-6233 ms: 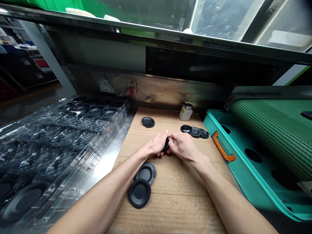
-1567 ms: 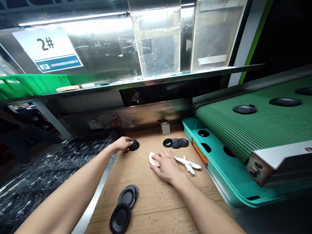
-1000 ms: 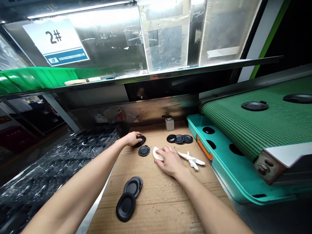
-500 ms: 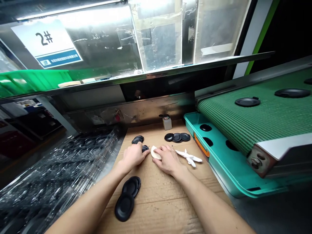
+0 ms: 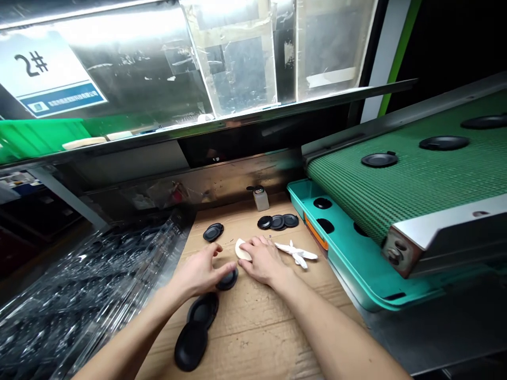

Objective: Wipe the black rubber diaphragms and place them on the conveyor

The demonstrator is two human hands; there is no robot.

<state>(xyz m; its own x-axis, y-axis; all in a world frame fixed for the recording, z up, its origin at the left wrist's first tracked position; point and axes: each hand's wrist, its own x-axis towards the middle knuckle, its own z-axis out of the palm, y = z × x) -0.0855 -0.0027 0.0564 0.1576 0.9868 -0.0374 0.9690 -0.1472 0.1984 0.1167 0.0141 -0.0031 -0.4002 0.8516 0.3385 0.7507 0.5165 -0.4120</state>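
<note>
My left hand (image 5: 200, 270) hovers at the left of the cardboard, thumb and forefinger apart. Its thumb is over a round black plastic lid (image 5: 227, 279), which lies on the cardboard partly hidden by the hand. With curled fingers, my right hand (image 5: 263, 258) grips a white, rounded pad (image 5: 241, 250) low over the cardboard. Two overlapping black lids (image 5: 191, 343) lie nearer me. Beyond my left hand is another small group of lids (image 5: 213, 232). White finger-like pieces (image 5: 297, 253), perhaps finger cots, lie crossed to the right of my right hand.
A small bottle (image 5: 261, 199) with a flipped-up cap stands at the back, near a row of black lids (image 5: 278, 222). On the right, a green conveyor belt (image 5: 415, 184) carries lids above a teal bin (image 5: 352, 274). Clear plastic trays (image 5: 99, 295) lie left.
My left hand has come back toward me with a black lid, and its fingers have spread. My right hand keeps the white pad. The view has turned slightly right.
</note>
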